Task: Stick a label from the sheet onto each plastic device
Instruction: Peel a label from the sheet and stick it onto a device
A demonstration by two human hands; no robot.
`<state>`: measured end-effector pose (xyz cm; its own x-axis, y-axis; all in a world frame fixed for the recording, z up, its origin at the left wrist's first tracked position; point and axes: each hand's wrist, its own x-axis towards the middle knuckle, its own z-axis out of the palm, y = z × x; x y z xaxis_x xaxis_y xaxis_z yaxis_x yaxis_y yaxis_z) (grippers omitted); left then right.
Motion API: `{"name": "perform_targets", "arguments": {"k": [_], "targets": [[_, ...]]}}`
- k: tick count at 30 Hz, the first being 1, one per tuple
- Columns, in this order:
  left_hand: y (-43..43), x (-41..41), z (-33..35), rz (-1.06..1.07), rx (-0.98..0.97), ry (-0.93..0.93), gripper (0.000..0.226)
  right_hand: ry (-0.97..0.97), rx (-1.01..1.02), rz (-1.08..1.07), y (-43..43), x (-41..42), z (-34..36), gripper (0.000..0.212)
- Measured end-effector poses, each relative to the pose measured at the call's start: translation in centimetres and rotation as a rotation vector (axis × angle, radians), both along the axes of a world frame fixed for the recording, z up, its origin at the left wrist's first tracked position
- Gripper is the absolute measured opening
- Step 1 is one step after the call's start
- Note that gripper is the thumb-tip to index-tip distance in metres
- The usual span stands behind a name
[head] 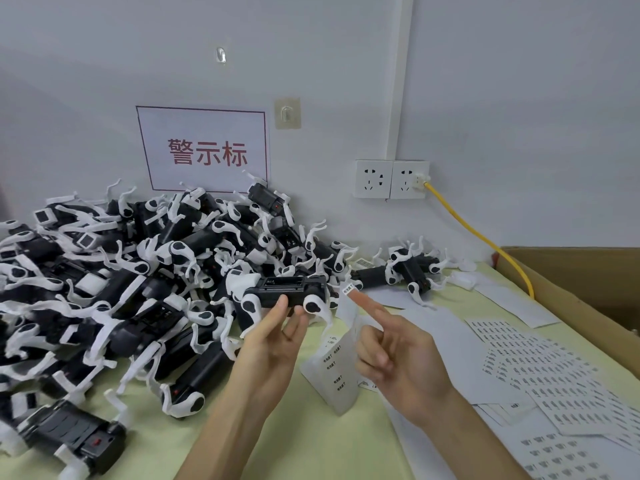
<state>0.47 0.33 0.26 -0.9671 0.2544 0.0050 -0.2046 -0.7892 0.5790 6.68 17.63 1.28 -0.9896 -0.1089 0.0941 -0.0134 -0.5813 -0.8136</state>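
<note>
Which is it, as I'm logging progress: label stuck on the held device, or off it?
Off. The label sits on the raised index fingertip of the right hand, beside the device that the left hand holds.

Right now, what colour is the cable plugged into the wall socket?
Yellow; the cable shows best in the head view.

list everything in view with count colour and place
device pile: many, black and white, table's left side
held device: one, black and white, in left grip
label: one, white, on right index fingertip
label strip: one, white, pinched in right grip
label sheets: several, white, table's right side
sign: one, white and red, wall
sockets: two, white, wall
cable: one, yellow, from right socket
box: one, brown cardboard, far right
table: one, pale yellow-green, underneath
left grip: one, holds device
right grip: one, index finger extended
</note>
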Motion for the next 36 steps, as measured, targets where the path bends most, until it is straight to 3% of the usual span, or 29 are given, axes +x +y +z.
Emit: {"name": "perform_targets", "arguments": {"k": [4, 7, 11, 22, 28, 36], "targets": [[0.4, 0.4, 0.0, -0.040, 0.051, -0.004, 0.013, 0.026, -0.092, 0.219, -0.8, 0.4, -0.5, 0.049], [0.7, 0.7, -0.3, -0.061, -0.031, 0.028, 0.021, 0.033, -0.074, 0.333, -1.6, 0.5, -1.0, 0.057], [1.4, 1.1, -0.4, -0.064, -0.104, 0.032, 0.033, 0.037, -0.039, 0.405, -2.6, 0.7, -1.6, 0.054], [2.4, 2.1, -0.4, -0.211, -0.042, -0.119, 0.043, -0.031, -0.193, 0.370, -3.1, 0.4, -2.4, 0.052], [2.2, 2.2, -0.5, -0.238, -0.084, -0.049, 0.037, -0.057, -0.215, 0.334, -3.4, 0.5, -2.3, 0.050], [2.3, 2.6, -0.4, -0.240, -0.199, -0.047, 0.055, -0.074, -0.223, 0.320, -3.7, 0.7, -2.4, 0.048]]}}
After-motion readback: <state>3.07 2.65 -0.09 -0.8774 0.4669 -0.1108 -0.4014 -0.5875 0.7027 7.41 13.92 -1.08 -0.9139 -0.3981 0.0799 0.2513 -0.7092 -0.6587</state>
